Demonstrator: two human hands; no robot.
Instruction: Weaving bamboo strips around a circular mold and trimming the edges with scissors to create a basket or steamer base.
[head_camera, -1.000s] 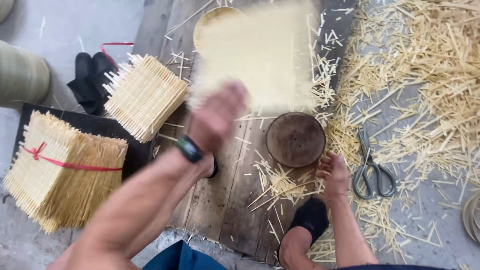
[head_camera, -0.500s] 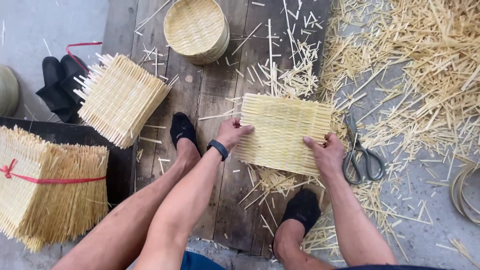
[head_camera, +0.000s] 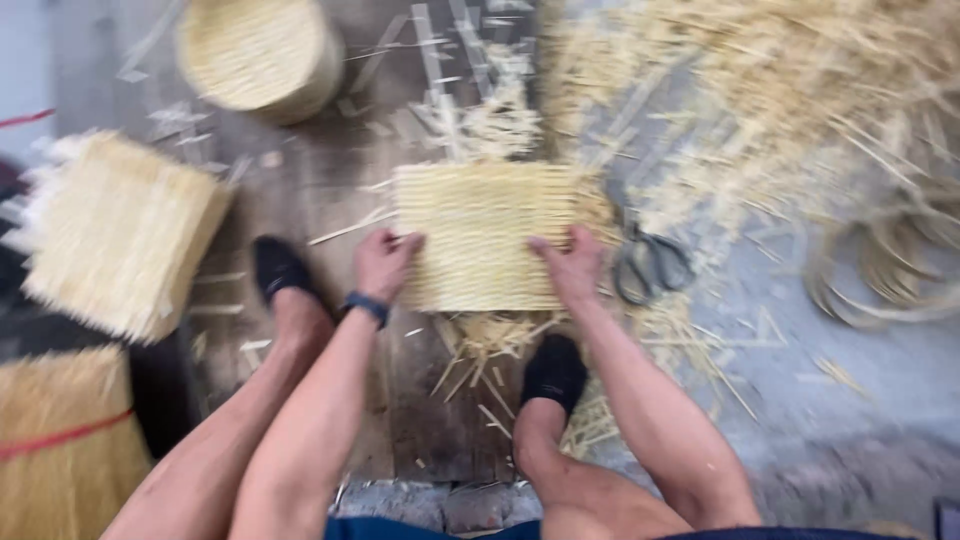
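Under both hands lies a square mat (head_camera: 482, 238) woven of thin pale bamboo-like strips, ribbed and matt. The left hand (head_camera: 383, 262) presses its near left edge, the right hand (head_camera: 570, 264) its near right edge. Beneath them are dark, worn wooden planks (head_camera: 300, 190), rough and dull. Just right of the right hand lie scissors (head_camera: 650, 262) of dull grey metal. Beyond and to the right, loose straw-coloured splinters (head_camera: 800, 90) pile up, dry and fibrous, over a grey concrete-like floor (head_camera: 860, 400). Far beyond the left hand sits a round woven basket (head_camera: 262, 55), same matt strips. Left of that hand, stacked mats (head_camera: 115, 232) show frayed, bristly edges. Both socks (head_camera: 553, 372) look like soft black cloth.
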